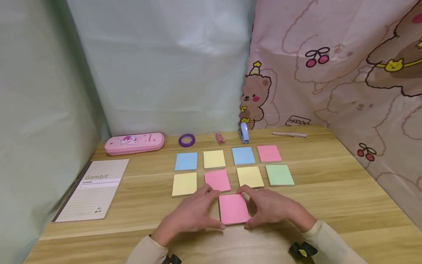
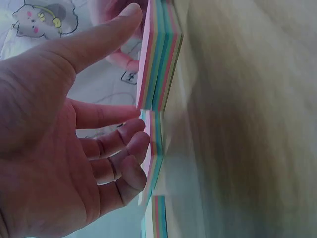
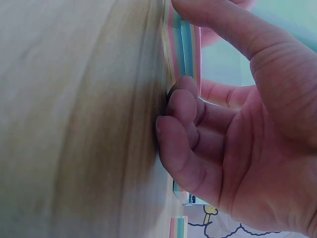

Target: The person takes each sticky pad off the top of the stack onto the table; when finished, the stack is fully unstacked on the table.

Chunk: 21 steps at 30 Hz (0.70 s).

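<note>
A pink-topped stack of sticky notes lies on the table in front of the person. Its edge shows pink, yellow, blue and green bands in the left wrist view. The left hand holds its left side, thumb at the near corner and index finger at the far corner; the other fingers are loosely bent. From the opposite side the right hand holds the stack the same way. Just beyond the hands are another pink pad and a yellow pad.
Several more sticky note pads, including a blue one and a green one, form two rows. Behind them are a pink pencil case, purple tape, pink clip, stapler and pen. A notebook lies left.
</note>
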Each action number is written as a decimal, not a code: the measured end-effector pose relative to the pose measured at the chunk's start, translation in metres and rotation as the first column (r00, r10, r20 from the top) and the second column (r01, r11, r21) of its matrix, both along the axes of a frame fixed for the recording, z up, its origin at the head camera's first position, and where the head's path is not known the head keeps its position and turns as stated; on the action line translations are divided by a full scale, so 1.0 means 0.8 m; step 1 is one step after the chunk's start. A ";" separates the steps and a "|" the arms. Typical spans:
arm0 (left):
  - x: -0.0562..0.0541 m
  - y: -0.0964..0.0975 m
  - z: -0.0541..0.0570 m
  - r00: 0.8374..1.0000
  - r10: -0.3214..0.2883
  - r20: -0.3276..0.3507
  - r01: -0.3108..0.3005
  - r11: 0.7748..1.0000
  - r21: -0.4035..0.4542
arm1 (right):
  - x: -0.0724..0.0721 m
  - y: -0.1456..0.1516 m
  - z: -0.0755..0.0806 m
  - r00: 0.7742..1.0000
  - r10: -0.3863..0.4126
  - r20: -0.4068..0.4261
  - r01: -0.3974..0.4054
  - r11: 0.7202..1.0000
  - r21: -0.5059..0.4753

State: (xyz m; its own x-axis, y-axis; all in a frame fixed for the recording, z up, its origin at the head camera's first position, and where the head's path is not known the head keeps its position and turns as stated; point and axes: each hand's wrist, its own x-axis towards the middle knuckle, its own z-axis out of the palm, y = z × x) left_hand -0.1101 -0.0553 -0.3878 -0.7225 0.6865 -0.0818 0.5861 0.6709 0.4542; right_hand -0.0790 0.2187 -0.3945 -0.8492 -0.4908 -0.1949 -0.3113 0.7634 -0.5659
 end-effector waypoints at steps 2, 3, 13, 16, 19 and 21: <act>0.001 0.005 -0.002 1.000 0.007 -0.003 -0.007 1.000 -0.004 | 0.000 0.000 0.000 1.000 -0.002 0.002 0.002 1.000 0.004; 0.002 0.007 -0.003 1.000 0.010 -0.005 -0.010 1.000 -0.007 | 0.000 0.000 0.000 1.000 -0.004 0.003 0.004 1.000 0.007; 0.005 0.017 -0.007 0.999 0.041 0.013 -0.040 0.999 -0.025 | -0.001 -0.001 0.001 1.000 -0.016 0.021 0.016 1.000 0.014; 0.006 0.016 -0.007 0.999 0.039 0.022 -0.038 0.999 -0.023 | -0.001 -0.001 0.001 1.000 -0.016 0.020 0.015 1.000 0.014; 0.006 0.017 -0.008 0.999 0.034 0.032 -0.033 0.999 -0.024 | -0.001 -0.001 0.001 1.000 -0.018 0.022 0.017 1.000 0.016; 0.006 0.017 -0.009 0.999 0.031 0.034 -0.030 0.999 -0.029 | -0.001 0.000 0.002 1.000 -0.018 0.025 0.018 1.000 0.015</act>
